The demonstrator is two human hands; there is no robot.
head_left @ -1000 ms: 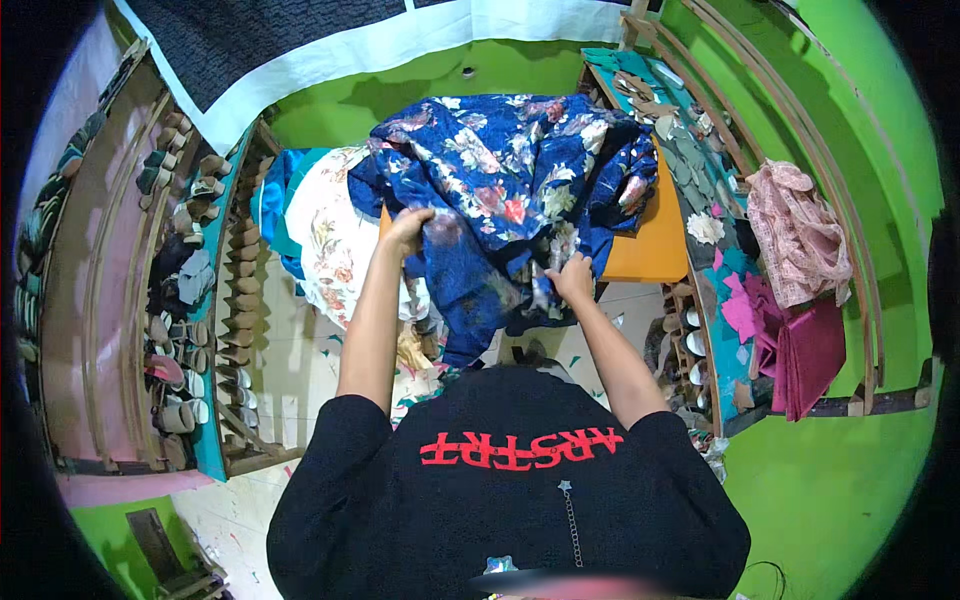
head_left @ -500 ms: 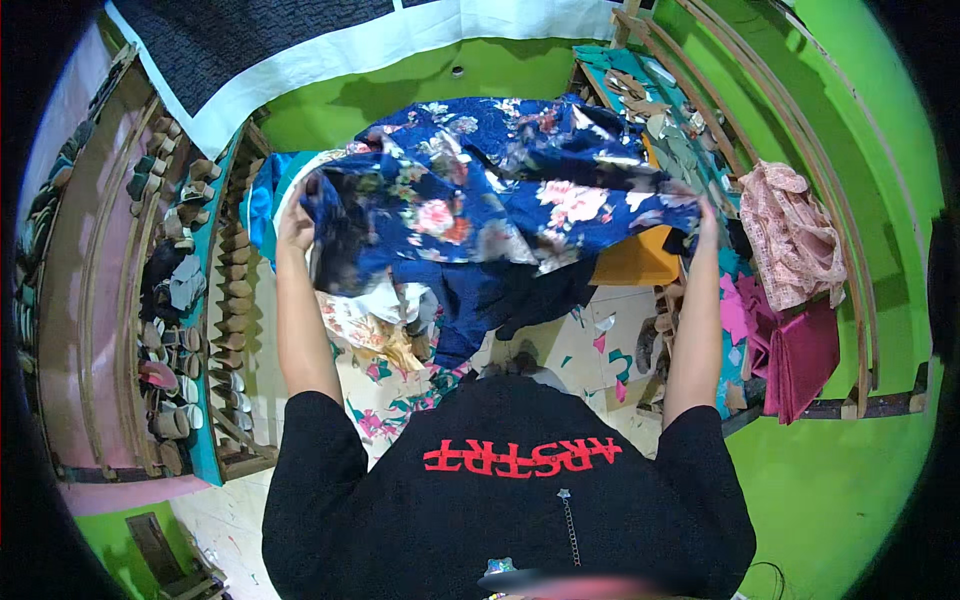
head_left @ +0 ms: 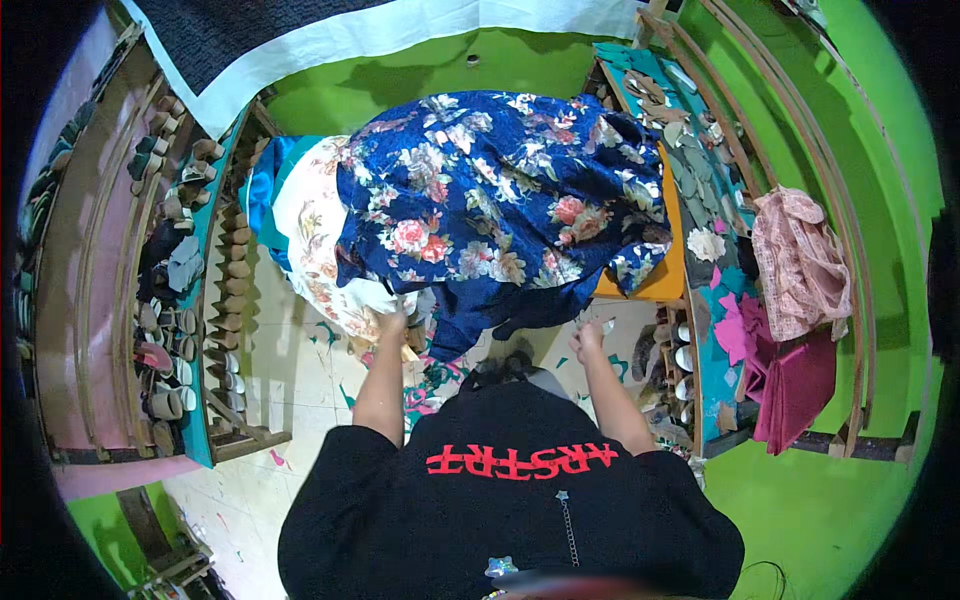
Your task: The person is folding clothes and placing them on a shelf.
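A blue floral cloth (head_left: 500, 235) is draped over a pile in front of me, its near edge hanging down. From its left side shows a white floral cloth (head_left: 315, 210), partly covered. My left hand (head_left: 392, 322) is at the hanging lower part of the white cloth, below the blue edge; its fingers are mostly hidden, so their grip does not show. On the other side, my right hand (head_left: 588, 342) is just below the blue cloth, apart from it, with its fingers loosely apart and nothing seen in them.
An orange surface (head_left: 672, 270) juts out under the cloth at right. Racks with several shoes (head_left: 180, 330) stand on the left. The right bench (head_left: 715, 390) carries cut pieces, a pink cloth bundle (head_left: 800, 265) and magenta sheets (head_left: 797, 398). Coloured scraps (head_left: 425, 395) litter the tiled floor.
Both hands have let go of the blue floral cloth and come down and inward, toward me. The cloth, held up and spread before, now lies smoother over the pile.
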